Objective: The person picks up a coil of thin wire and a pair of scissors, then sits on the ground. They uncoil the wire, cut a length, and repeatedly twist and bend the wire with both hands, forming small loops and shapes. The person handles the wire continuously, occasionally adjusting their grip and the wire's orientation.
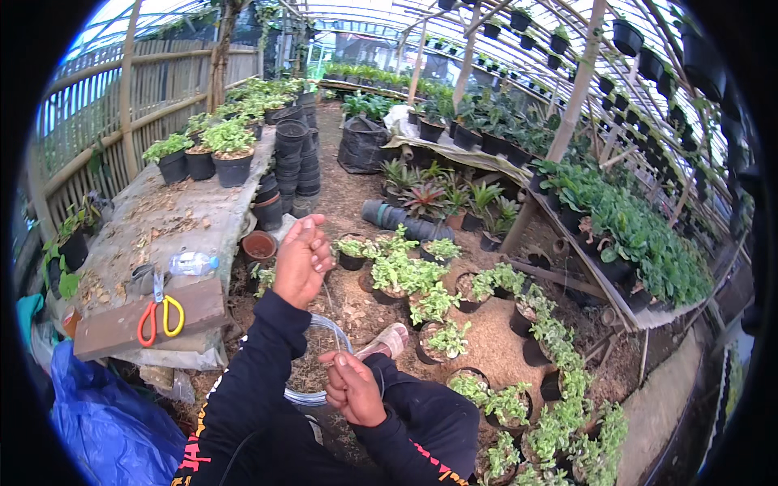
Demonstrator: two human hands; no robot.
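Left fingers (322,261) curl, grip unclear — right fingers (337,382) pinch wire (329,300), coil (305,398) partly hidden.

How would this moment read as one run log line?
right hand: pinching wire strand | left hand: farther forward, grip unclear | wire coil: near right hand | scissors: handles over wooden board

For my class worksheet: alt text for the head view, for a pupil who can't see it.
A person's right hand grips a thin strand beside a wire coil, the left hand loosely curled farther forward. Potted plants surround them; scissors rest on a wooden board.
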